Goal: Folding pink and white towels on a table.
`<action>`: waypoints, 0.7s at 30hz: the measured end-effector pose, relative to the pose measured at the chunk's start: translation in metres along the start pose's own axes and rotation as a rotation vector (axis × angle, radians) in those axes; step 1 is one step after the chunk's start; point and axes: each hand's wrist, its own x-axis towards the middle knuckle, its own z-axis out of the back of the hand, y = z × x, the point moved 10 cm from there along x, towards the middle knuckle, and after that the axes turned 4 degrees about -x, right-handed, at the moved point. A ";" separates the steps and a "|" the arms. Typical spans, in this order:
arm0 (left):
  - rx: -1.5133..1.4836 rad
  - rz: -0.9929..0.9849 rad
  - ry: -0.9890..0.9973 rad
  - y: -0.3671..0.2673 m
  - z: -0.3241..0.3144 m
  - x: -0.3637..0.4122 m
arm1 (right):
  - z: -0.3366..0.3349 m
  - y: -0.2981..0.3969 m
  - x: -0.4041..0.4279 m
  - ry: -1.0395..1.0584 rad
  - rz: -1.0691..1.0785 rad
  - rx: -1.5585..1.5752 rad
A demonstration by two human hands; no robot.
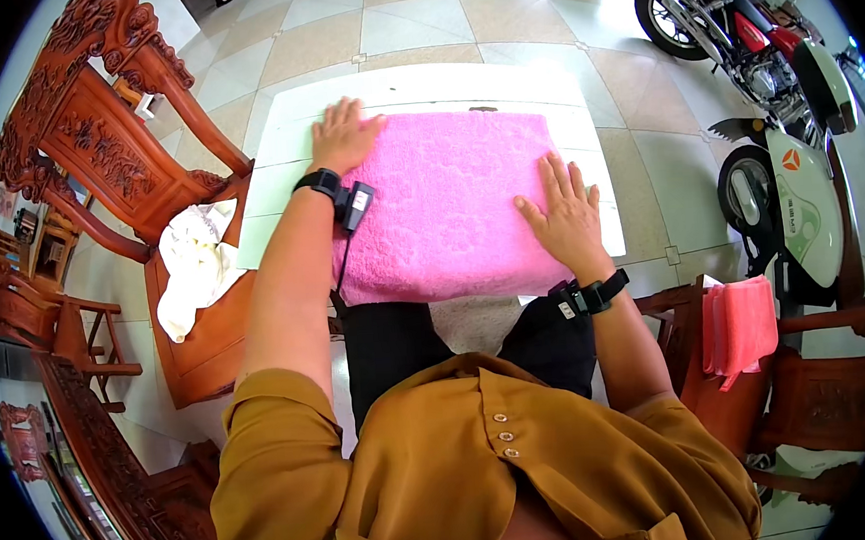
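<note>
A pink terry towel [450, 201] lies spread out on a white plank-topped table [420, 89], its near edge drooping over the table's front. My left hand [344, 139] rests at the towel's far left corner, fingers on the white boards and the thumb touching the cloth. On the towel's right side lies my right hand [567, 211], palm down, with its outer fingers reaching past the towel's edge. Both hands have their fingers apart and hold nothing. Each wrist wears a black strap with a small device, and a cable runs from the left one.
On the carved wooden chair [205, 353] at the left lies a crumpled white cloth [195, 264]. Folded coral towels [739, 327] sit on wooden furniture at the right. A motorcycle [756, 59] and a pale scooter [804, 206] stand on the tiled floor [415, 23].
</note>
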 end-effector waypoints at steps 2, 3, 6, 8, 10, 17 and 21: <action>-0.010 0.097 -0.081 0.040 0.007 -0.001 | 0.001 0.002 0.000 -0.001 0.003 0.005; -0.011 0.098 -0.083 0.052 0.006 -0.003 | 0.001 0.002 0.000 0.002 0.002 0.009; -0.043 0.126 -0.158 0.079 0.013 -0.015 | 0.000 0.003 -0.001 -0.007 0.005 0.016; -0.086 0.113 -0.187 0.083 0.012 -0.028 | 0.001 0.005 0.000 -0.003 0.008 0.019; -0.090 0.034 -0.208 0.054 0.016 -0.051 | 0.001 0.002 -0.002 0.007 -0.008 0.013; -0.117 -0.421 -0.139 -0.077 -0.004 -0.198 | 0.005 0.004 0.002 0.034 -0.035 -0.029; -0.062 -0.420 -0.223 -0.082 -0.006 -0.204 | 0.010 0.042 -0.007 -0.024 0.035 -0.226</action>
